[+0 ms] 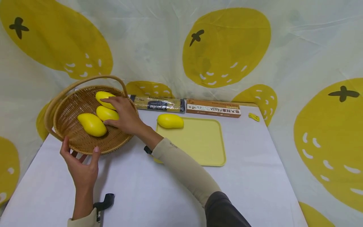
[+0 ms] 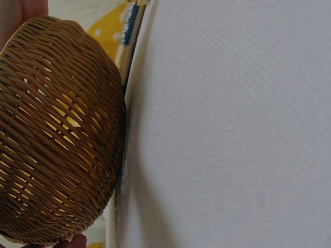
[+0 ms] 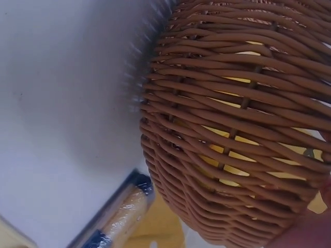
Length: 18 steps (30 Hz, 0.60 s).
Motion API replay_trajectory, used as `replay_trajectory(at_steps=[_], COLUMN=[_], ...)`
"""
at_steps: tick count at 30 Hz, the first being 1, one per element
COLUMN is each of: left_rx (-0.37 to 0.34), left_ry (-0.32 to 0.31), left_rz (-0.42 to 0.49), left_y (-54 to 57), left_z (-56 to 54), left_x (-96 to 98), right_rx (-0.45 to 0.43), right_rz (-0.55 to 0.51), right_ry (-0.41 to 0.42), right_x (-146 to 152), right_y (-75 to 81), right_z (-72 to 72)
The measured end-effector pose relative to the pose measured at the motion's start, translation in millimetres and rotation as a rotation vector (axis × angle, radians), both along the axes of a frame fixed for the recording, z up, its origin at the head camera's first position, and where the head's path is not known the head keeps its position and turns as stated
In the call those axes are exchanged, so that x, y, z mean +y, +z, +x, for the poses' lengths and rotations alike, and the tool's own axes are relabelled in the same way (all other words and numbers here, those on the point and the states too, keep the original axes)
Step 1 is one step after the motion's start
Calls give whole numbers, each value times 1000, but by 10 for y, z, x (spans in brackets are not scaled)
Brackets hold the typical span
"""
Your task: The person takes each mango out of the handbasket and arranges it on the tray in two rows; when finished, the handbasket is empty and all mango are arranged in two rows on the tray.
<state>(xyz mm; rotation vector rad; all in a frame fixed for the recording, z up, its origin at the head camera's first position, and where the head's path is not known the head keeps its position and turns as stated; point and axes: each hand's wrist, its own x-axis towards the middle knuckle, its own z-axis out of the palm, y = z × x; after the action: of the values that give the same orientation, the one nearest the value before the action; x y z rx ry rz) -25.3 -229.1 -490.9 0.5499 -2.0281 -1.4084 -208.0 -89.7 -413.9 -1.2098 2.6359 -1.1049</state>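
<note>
A brown wicker basket [image 1: 119, 146] with an arched handle tilts toward me at the left of the table. My left hand [image 1: 82, 168] grips its near rim, thumb and fingers spread along the edge. Inside lie three yellow mangoes: one nearest me [image 1: 93, 125], a middle mango [image 1: 107, 113] and a far mango [image 1: 103, 96]. Reaching over the rim, my right hand [image 1: 126, 115] holds the middle mango between thumb and fingers, its fingertips also close to the far mango. Both wrist views show the woven outside of the basket [image 2: 62, 129], [image 3: 232, 113], with yellow behind the gaps.
Another mango [image 1: 170, 121] lies on the upper left corner of a pale yellow tray [image 1: 198, 142]. Behind it are a clear pack of spaghetti [image 1: 158, 104] and a brown pasta box [image 1: 213, 108]. A small yellow object [image 1: 253, 117] sits at the right. Patterned cloth [image 1: 158, 47] hangs behind.
</note>
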Motion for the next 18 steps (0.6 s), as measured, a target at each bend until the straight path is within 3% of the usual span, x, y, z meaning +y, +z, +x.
replay_trajectory(at_steps=[18], left_rx=[46], left_ry=[9], left_rz=[7], left_y=[-45], left_z=[-27], left_x=[0], right_rx=[-33], right_rz=[155], right_ry=[-89], right_x=[-245], right_y=[26], right_z=[-240])
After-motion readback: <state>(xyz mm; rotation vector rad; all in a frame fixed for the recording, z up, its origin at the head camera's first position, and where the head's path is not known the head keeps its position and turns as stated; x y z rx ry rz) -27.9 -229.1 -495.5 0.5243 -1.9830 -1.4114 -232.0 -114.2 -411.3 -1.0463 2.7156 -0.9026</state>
